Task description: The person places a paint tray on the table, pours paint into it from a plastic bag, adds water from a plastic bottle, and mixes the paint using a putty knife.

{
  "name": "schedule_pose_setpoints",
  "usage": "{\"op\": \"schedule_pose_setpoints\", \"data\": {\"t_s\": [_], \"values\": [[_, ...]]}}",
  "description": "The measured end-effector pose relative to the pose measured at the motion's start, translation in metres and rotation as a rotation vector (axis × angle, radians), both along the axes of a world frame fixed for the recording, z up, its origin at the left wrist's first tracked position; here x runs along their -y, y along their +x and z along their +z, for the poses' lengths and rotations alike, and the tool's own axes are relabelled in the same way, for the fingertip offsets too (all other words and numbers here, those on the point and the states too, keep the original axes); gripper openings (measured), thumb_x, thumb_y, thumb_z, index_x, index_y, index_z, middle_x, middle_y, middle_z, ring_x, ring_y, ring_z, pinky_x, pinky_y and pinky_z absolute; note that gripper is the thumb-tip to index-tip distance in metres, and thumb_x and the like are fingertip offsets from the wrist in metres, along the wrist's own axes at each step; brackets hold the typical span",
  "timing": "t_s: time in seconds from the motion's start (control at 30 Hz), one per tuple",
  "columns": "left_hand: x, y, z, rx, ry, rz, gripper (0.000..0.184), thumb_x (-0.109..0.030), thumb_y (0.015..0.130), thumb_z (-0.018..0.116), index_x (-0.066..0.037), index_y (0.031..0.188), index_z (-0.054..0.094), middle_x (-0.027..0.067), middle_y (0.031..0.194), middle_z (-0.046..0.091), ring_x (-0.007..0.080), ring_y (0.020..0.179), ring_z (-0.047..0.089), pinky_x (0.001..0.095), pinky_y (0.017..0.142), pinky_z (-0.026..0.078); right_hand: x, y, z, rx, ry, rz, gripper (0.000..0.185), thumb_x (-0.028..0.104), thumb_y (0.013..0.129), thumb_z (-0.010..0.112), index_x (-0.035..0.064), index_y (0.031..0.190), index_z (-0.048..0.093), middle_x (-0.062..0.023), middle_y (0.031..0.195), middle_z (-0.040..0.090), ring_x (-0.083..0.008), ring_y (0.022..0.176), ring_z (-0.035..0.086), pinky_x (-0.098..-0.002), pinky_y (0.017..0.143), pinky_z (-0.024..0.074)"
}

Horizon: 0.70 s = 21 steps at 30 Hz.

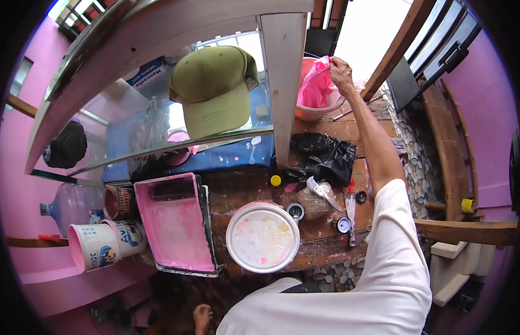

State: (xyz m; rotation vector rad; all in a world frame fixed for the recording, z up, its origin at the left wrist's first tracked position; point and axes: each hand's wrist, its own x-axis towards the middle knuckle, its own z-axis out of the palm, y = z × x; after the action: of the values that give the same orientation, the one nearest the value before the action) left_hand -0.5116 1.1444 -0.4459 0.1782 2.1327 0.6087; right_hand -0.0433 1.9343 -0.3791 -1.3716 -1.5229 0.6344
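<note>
The right hand (pixel 342 75) has its fingers closed on a pink sheet's (pixel 316 84) top edge; the sheet hangs into the bucket (pixel 311 115), far, right of centre; a firm pinch above the bucket should catch drips; the left hand (pixel 202 318), near, half curled, contents untellable; the bucket's bottom is hidden.

Blown-out daylight at upper right, strong fisheye bending, black corners.

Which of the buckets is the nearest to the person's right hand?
The pinkish bucket at the top of the view: the right hand holds pink sheet-like material at its opening. The two printed white buckets are far off, at the left.
</note>
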Motion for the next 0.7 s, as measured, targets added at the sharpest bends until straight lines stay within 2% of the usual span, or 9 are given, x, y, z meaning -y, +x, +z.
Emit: {"op": "schedule_pose_setpoints", "data": {"t_s": [0.13, 0.2, 0.27, 0.4, 0.47, 0.5, 0.63, 0.67, 0.7], "values": [[-0.039, 0.0, 0.011, -0.139, 0.011, -0.201, 0.015, -0.014, 0.087, 0.06, -0.002, 0.096, 0.062, 0.0066, 0.081, 0.063, 0.0135, 0.067, 0.062, 0.0258, 0.059, 0.05, 0.018, -0.003, 0.027, -0.152, 0.08, -0.018, 0.019, 0.017, 0.095, 0.053, 0.0036, 0.092, 0.066, 0.0039, 0.075, 0.06, -0.0046, 0.068, 0.051, -0.0215, 0.06, 0.044], [-0.025, -0.008, 0.001, -0.163, 0.009, -0.241, 0.015, -0.014, 0.087, 0.061, -0.002, 0.095, 0.062, 0.0079, 0.082, 0.064, 0.0139, 0.069, 0.064, 0.0258, 0.057, 0.05, 0.021, -0.004, 0.052, -0.228, 0.092, -0.025, 0.021, 0.02, 0.096, 0.053, 0.0034, 0.094, 0.065, 0.0054, 0.076, 0.058, -0.0039, 0.068, 0.049, -0.0211, 0.06, 0.0427], [-0.013, -0.018, -0.011, -0.175, 0.023, -0.225, 0.012, -0.01, 0.085, 0.063, 0.0, 0.092, 0.063, 0.0091, 0.076, 0.065, 0.0141, 0.062, 0.064, 0.0253, 0.053, 0.049, 0.03, -0.006, 0.078, -0.133, 0.143, -0.102, 0.021, 0.022, 0.095, 0.055, 0.0037, 0.095, 0.065, 0.0051, 0.077, 0.058, -0.0037, 0.07, 0.049, -0.0213, 0.062, 0.043], [0.012, -0.041, -0.032, -0.24, 0.051, -0.341, 0.011, -0.011, 0.086, 0.061, -0.001, 0.09, 0.063, 0.0077, 0.075, 0.065, 0.0131, 0.061, 0.063, 0.0241, 0.051, 0.049, 0.067, -0.003, 0.124, -0.187, 0.25, -0.057, 0.02, 0.022, 0.094, 0.056, 0.004, 0.094, 0.065, 0.0037, 0.076, 0.061, -0.0047, 0.069, 0.052, -0.0221, 0.062, 0.0443], [0.003, -0.046, -0.036, -0.182, 0.131, -0.159, 0.01, -0.011, 0.088, 0.059, -0.002, 0.088, 0.062, 0.0062, 0.074, 0.064, 0.012, 0.061, 0.063, 0.0228, 0.05, 0.048, 0.065, 0.009, 0.13, -0.167, 0.365, -0.186, 0.018, 0.02, 0.093, 0.057, 0.0038, 0.092, 0.067, 0.0038, 0.075, 0.061, -0.0044, 0.067, 0.052, -0.0235, 0.059, 0.0451], [-0.004, -0.047, -0.037, -0.142, 0.184, -0.063, 0.014, -0.016, 0.09, 0.059, -0.003, 0.085, 0.061, 0.0053, 0.072, 0.062, 0.0108, 0.059, 0.061, 0.0226, 0.05, 0.048, 0.073, 0.014, 0.137, -0.137, 0.403, -0.206, 0.019, 0.019, 0.093, 0.057, 0.0033, 0.092, 0.067, 0.0038, 0.074, 0.061, -0.0044, 0.066, 0.052, -0.0232, 0.059, 0.0447], [-0.04, -0.058, -0.034, -0.143, 0.233, -0.073, 0.022, -0.024, 0.092, 0.059, -0.004, 0.082, 0.059, 0.0047, 0.071, 0.061, 0.01, 0.057, 0.059, 0.0224, 0.049, 0.047, 0.126, 0.019, 0.175, -0.124, 0.508, -0.168, 0.018, 0.016, 0.093, 0.056, 0.0028, 0.091, 0.068, 0.0034, 0.071, 0.061, -0.0043, 0.062, 0.05, -0.0224, 0.057, 0.0435], [-0.046, -0.059, -0.038, -0.097, 0.233, -0.068, 0.026, -0.028, 0.092, 0.059, -0.004, 0.081, 0.058, 0.0043, 0.071, 0.061, 0.0096, 0.056, 0.058, 0.0222, 0.049, 0.046, 0.15, 0.018, 0.186, -0.065, 0.432, -0.24, 0.017, 0.015, 0.093, 0.057, 0.0027, 0.093, 0.069, 0.0027, 0.074, 0.061, -0.0041, 0.064, 0.05, -0.0223, 0.057, 0.0435], [-0.05, -0.063, -0.042, -0.058, 0.228, -0.055, 0.029, -0.032, 0.092, 0.059, -0.005, 0.08, 0.058, 0.0039, 0.07, 0.061, 0.0092, 0.055, 0.058, 0.0221, 0.048, 0.046, 0.167, 0.018, 0.196, -0.003, 0.491, -0.244, 0.017, 0.015, 0.093, 0.057, 0.0024, 0.095, 0.068, 0.0022, 0.075, 0.062, -0.0041, 0.065, 0.051, -0.0221, 0.057, 0.0436]]}}
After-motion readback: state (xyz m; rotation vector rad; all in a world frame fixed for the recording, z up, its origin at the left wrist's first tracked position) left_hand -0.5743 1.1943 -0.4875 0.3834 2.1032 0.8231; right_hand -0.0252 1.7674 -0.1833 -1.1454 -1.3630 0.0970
